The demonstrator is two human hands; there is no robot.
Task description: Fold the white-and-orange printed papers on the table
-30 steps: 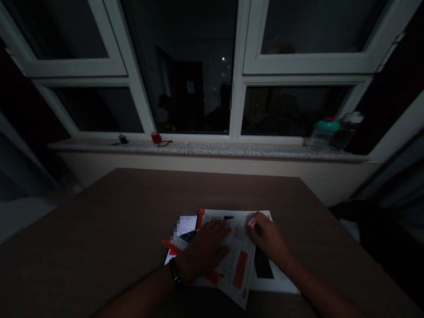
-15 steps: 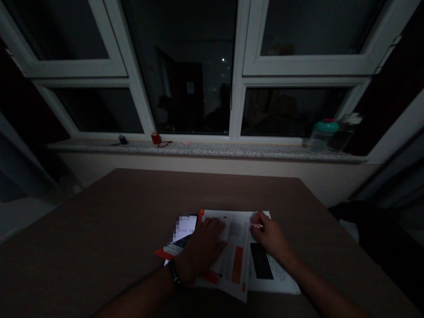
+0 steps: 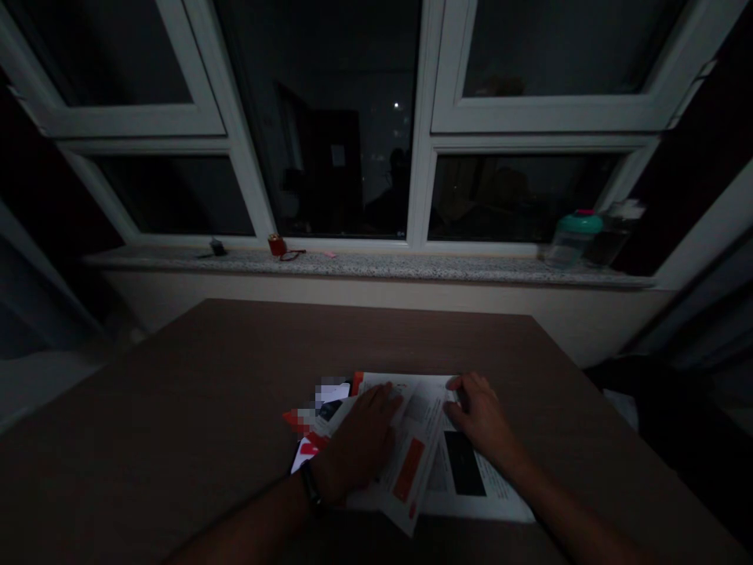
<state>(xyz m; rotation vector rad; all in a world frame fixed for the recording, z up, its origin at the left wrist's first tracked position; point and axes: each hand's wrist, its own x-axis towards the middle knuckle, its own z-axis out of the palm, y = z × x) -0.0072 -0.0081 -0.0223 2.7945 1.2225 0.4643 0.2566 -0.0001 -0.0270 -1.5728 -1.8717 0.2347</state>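
The folded leaflet (image 3: pixel 410 471) has swung left under the person's palms, its orange panel sitting further left than a moment ago and its lower tip now angled toward the bottom center of the frame. I can see more of the sheet (image 3: pixel 474 482) beneath it, including its dark block at lower right. The small pale-pink item seen at the right fingers a moment ago no longer shows.

The left hand (image 3: pixel 358 443), a dark watch band (image 3: pixel 310 486) on its wrist, lies open and palm down on the leaflet's left side, fingers together and pointing up and right. The right hand (image 3: pixel 482 416) is also open, its fingers slightly spread and resting on the leaflet's upper right edge. From here, neither hand appears to grip anything, though I cannot rule out something small hidden under the right fingers.

The papers lie at lower center of the surface (image 3: pixel 176 408). To their left, a phone (image 3: pixel 326 400), its screen partly covered and blurred, sits among red-edged scraps. A windowsill (image 3: pixel 365 263) runs across the frame beyond.
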